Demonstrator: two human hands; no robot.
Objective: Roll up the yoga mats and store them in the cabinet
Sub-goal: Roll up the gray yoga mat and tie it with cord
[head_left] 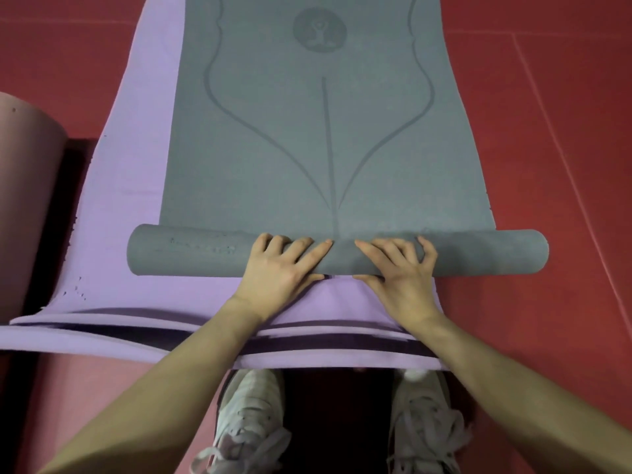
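Rolling under way: grey mat [328, 131] lies on a purple mat [136, 165] on the red floor [564, 131], its near end wound into a short roll [205, 249]. Most is flat, stretching far. Left hand [282, 268] and right hand [398, 271] sit side by side mid-roll, fingers spread over the top, thumbs tucked beneath. Next, likely: push evenly forward, keeping ends aligned.
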